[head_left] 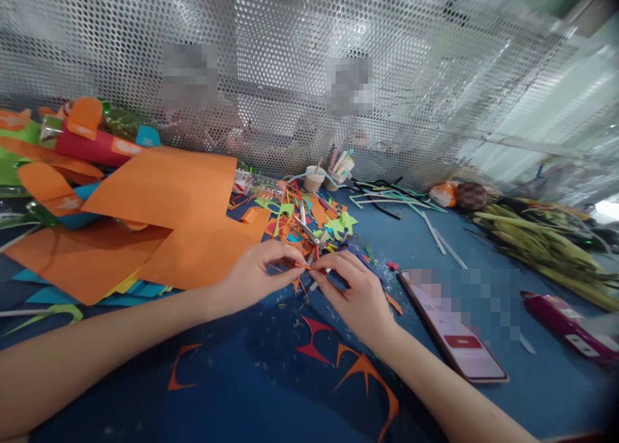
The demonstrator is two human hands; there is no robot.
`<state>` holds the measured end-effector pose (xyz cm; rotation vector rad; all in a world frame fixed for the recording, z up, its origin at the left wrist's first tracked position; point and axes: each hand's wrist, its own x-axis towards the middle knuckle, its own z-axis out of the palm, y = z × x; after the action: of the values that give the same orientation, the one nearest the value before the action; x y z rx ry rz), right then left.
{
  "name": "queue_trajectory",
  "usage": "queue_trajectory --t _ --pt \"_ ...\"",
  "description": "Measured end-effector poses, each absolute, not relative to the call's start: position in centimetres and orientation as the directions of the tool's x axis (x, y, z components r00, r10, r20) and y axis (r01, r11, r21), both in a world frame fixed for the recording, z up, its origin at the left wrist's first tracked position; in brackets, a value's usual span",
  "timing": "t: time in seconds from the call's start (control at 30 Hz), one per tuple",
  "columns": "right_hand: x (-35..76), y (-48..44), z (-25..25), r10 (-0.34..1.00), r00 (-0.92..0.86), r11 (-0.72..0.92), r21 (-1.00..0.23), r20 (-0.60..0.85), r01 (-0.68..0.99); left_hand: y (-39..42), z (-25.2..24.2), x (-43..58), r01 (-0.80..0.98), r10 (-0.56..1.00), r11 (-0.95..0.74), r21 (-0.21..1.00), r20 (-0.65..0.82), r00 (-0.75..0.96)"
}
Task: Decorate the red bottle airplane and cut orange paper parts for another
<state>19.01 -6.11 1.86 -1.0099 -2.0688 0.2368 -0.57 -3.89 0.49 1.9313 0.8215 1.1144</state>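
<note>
My left hand [258, 272] and my right hand [358, 295] meet above the table, each pinching with thumb and forefinger. Between their fingertips is a small orange paper piece [304, 265], mostly covered by the fingers. Just beyond the hands, a pair of scissors [312, 232] lies on a heap of coloured paper scraps [333, 220]. Large orange paper sheets [193, 204] are stacked left of my left hand. Nearer to me lie a red paper offcut [314, 340] and curved orange offcuts [377, 378].
A phone [454, 333] lies right of my right hand, beside a purple package [570, 327]. Corn husks [541, 249] fill the far right. Paper-decorated bottles [91, 140] stand at the back left. Cups [314, 180] with sticks stand before the perforated metal screen [285, 62].
</note>
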Motion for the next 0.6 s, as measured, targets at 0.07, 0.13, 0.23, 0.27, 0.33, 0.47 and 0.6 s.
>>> queue_trajectory --t 0.07,0.13,0.23,0.27,0.33,0.47,0.6 --pt "19.0 -6.1 1.8 0.723 -0.365 0.673 -0.479 0.586 0.564 -3.9 0.7 -0.7 0.217 0.756 -0.614 0.759 0.487 0.438" --pt "19.0 -6.1 1.8 0.711 -0.379 0.689 -0.476 0.593 0.547 -4.0 0.9 -0.7 0.232 0.696 -0.691 0.684 0.545 0.467" --pt "19.0 -6.1 1.7 0.682 -0.394 0.716 -0.452 0.616 0.532 -4.1 1.2 -0.7 0.24 0.65 -0.742 0.626 0.582 0.489" --pt "18.9 -6.1 1.7 0.672 -0.396 0.723 -0.439 0.626 0.532 -4.1 1.2 -0.7 0.25 0.648 -0.745 0.618 0.582 0.492" --pt "19.0 -6.1 1.8 0.657 -0.395 0.731 -0.415 0.642 0.541 -4.0 1.2 -0.7 0.272 0.658 -0.737 0.619 0.566 0.496" --pt "19.2 -5.7 1.8 0.661 -0.382 0.709 -0.373 0.646 0.598 -3.4 0.8 -0.8 0.301 0.747 -0.642 0.705 0.487 0.453" --pt "19.9 -5.1 1.8 0.701 -0.342 0.647 -0.356 0.626 0.674 -2.4 0.3 -1.0 0.202 0.829 -0.512 0.835 0.419 0.371"
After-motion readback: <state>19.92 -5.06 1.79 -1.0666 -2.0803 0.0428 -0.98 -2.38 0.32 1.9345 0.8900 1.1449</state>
